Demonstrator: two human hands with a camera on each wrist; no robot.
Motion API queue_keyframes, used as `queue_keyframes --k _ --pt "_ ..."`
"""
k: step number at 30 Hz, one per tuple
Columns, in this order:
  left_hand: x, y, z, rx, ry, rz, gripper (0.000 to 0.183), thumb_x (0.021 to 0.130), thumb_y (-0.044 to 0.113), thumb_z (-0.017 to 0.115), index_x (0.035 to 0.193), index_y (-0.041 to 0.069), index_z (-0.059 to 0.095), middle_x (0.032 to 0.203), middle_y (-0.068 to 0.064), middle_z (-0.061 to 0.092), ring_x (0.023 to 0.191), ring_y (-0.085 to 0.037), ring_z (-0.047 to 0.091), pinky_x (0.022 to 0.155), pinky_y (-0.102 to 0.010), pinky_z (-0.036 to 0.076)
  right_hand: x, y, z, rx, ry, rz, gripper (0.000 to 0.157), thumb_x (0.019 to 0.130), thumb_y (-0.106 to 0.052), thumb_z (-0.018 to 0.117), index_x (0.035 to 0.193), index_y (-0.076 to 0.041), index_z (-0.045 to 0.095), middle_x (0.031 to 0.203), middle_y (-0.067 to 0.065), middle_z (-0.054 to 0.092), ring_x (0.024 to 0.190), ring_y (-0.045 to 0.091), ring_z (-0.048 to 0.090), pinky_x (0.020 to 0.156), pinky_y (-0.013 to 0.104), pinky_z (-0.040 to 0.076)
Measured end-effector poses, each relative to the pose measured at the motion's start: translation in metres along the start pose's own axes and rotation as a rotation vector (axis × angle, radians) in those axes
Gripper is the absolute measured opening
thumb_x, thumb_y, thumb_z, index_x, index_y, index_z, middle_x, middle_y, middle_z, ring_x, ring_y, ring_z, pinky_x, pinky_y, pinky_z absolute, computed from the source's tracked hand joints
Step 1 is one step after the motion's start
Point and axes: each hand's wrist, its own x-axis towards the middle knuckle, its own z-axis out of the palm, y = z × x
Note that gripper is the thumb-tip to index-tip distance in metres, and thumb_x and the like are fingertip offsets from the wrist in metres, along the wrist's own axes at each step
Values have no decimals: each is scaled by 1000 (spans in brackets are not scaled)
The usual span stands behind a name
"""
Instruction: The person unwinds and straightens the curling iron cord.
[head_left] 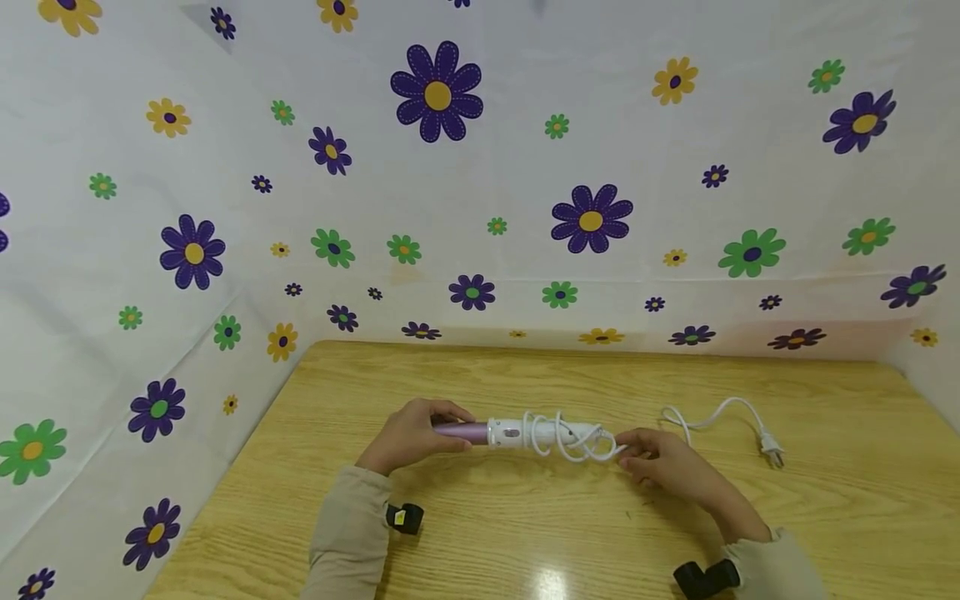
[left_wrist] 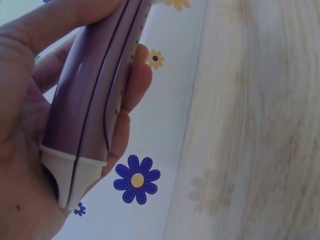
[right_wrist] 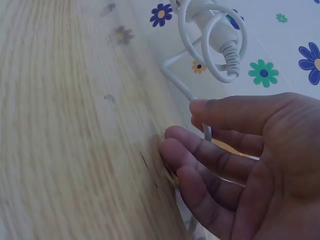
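Note:
My left hand (head_left: pixel 407 437) grips the purple end of a hair straightener (head_left: pixel 507 433), its thumb on one side and fingers curled round the other. In the left wrist view the purple barrel (left_wrist: pixel 82 95) has a lengthwise split and a pale tip against the palm. White power cord (head_left: pixel 561 438) winds in loose loops round the white handle. My right hand (head_left: pixel 670 467) pinches the cord just past the handle's end. From the right wrist view, the cord (right_wrist: pixel 176 75) runs from the loops to between thumb and fingertips.
Beyond the right hand, the cord's free length curves over the wooden table (head_left: pixel 480 517) to a two-pin plug (head_left: pixel 771 450). A flower-printed white sheet (head_left: pixel 502 167) stands behind the table and along its left side. Black wrist devices (head_left: pixel 406 518) sit at both sleeves.

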Motion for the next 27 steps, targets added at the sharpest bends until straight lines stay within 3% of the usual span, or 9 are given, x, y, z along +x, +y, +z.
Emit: queue_keyframes --k 10,19,23,27 --pt "1 -1 2 9 -34 42 29 76 27 82 104 23 73 108 -2 71 88 -13 62 77 -33 50 1 1 2 -100 143 12 24 92 -14 63 109 3 60 87 9 62 67 12 59 57 26 51" --pt "1 3 1 -8 -31 45 30 76 26 82 104 22 73 106 -3 71 87 -14 62 76 -33 50 -2 -1 -8 -90 244 -77 23 94 -14 62 108 4 58 87 13 62 64 11 58 56 28 51" --pt "0 2 0 21 -24 37 29 76 26 82 103 22 73 106 -2 71 86 -13 62 77 -33 50 -10 -2 -18 -57 263 -82 25 97 -19 57 112 2 56 87 10 62 71 12 59 62 28 50" --pt "0 3 0 60 -8 17 28 76 28 82 102 23 73 101 -1 71 82 -12 61 74 -31 49 -20 -3 -30 16 264 -142 22 99 -16 53 112 1 54 86 2 62 75 16 59 65 29 49"
